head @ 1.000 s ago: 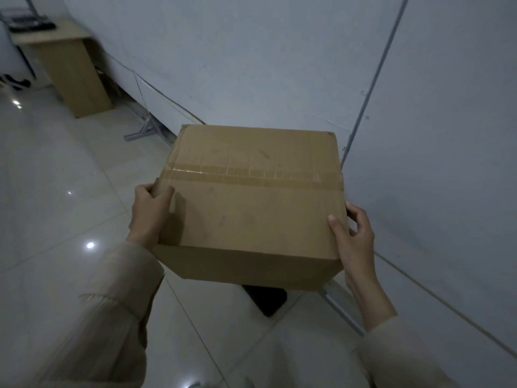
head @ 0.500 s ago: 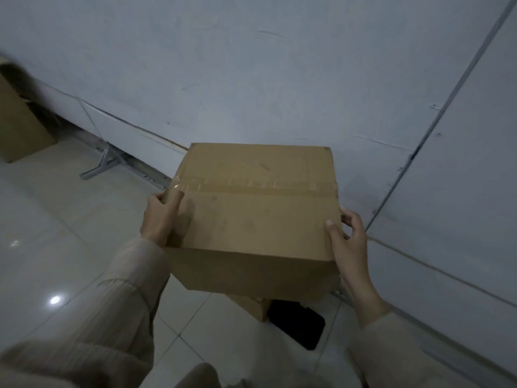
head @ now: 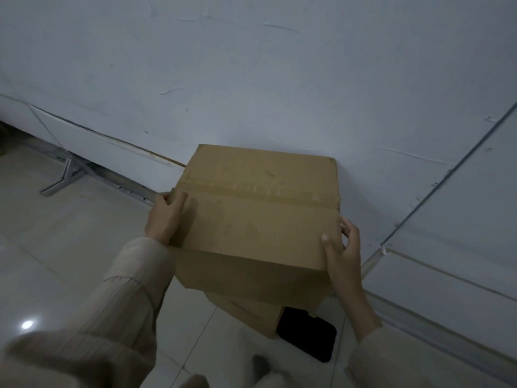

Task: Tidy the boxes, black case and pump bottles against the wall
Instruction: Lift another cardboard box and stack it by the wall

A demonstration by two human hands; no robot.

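Between your hands, you are gripping the cardboard box (head: 257, 208) (taped top), left hand (head: 165, 217) and right hand (head: 342, 247) clasping its sides; below your right hand, the black case (head: 307, 337) is lying beside a lower box (head: 249, 312).

Both hands (head: 165, 219) gripping taped cardboard box (head: 257, 208), smaller box (head: 251, 315), black case (head: 307, 337) beneath

No legible text, label or number on anything in view.

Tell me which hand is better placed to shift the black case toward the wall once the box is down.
Probably the right hand: the black case lies just below it on the floor, while the left hand grips the box across from it.
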